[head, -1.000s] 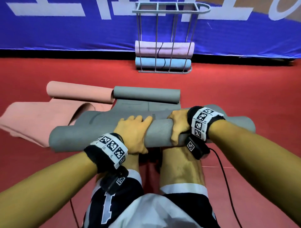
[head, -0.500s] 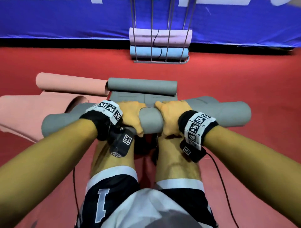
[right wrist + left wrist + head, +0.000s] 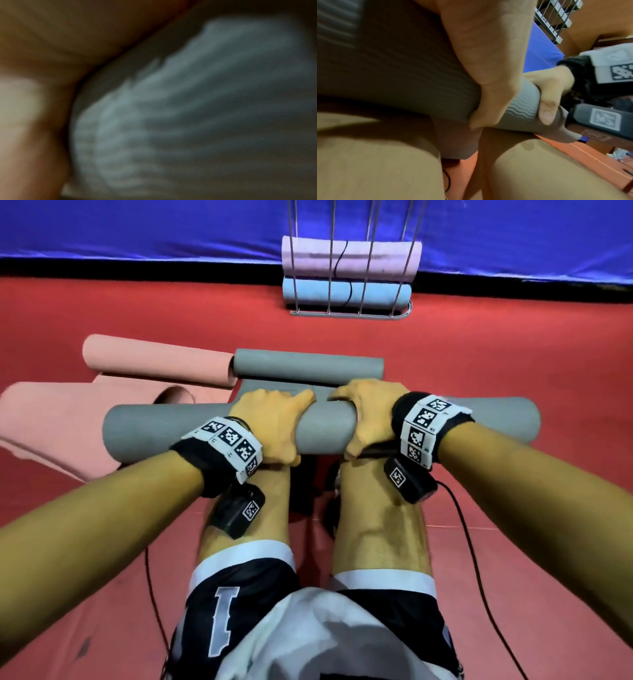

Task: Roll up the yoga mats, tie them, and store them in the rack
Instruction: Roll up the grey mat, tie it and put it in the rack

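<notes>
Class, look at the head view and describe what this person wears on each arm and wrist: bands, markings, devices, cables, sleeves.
Both forearms are bare, with no sleeves. Each wrist carries a black band wrapped with white tiles printed with black square codes. Under each wrist hangs a small black camera box bearing one white code tag: left box, right box. A thin black cable trails from the right box. Both hands are ungloved.

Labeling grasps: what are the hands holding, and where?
Both hands, left and right, grip the grey mat roll around its middle, side by side.

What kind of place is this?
Probably a gym or sports hall: red padded floor, blue wall padding, and a wire rack holding rolled yoga mats.
</notes>
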`<act>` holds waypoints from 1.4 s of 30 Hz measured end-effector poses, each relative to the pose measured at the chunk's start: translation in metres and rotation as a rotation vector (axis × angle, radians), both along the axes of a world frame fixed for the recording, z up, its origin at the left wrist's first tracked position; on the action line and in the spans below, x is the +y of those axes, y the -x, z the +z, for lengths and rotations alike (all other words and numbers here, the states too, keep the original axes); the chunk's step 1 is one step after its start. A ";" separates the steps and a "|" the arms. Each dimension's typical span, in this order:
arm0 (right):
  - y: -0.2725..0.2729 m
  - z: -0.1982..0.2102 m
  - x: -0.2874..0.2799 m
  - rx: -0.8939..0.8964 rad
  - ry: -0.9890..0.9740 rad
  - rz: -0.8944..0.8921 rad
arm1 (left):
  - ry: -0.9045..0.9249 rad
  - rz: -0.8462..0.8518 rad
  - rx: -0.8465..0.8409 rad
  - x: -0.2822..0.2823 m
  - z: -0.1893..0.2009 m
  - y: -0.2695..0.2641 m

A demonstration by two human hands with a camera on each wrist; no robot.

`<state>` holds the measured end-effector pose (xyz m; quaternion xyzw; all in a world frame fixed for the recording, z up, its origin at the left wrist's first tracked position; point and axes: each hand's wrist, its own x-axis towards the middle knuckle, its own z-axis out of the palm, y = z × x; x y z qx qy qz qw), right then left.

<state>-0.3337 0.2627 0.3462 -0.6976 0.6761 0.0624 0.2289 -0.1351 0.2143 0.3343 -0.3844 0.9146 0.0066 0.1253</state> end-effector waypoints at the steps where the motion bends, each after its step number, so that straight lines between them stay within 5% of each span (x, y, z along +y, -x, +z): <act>1: -0.002 -0.001 0.005 0.030 0.090 0.038 | -0.020 0.015 -0.011 -0.004 0.000 0.000; 5: -0.022 -0.018 0.028 0.271 0.234 0.050 | -0.094 0.063 -0.083 -0.021 0.008 0.013; 13: -0.013 0.000 -0.005 0.261 0.146 0.027 | -0.251 0.060 0.001 -0.040 0.005 0.013; 20: -0.006 0.004 -0.035 0.209 -0.017 -0.045 | 0.185 0.013 0.033 -0.007 -0.022 0.006; 24: -0.005 0.003 -0.039 0.166 -0.036 -0.053 | 0.182 0.048 0.045 -0.013 -0.021 0.012; 34: -0.017 -0.044 0.008 0.407 0.429 -0.012 | 0.111 0.000 0.023 -0.030 -0.003 0.012; 42: -0.016 0.041 -0.012 0.411 0.578 -0.014 | 0.163 0.049 0.091 -0.041 0.083 0.006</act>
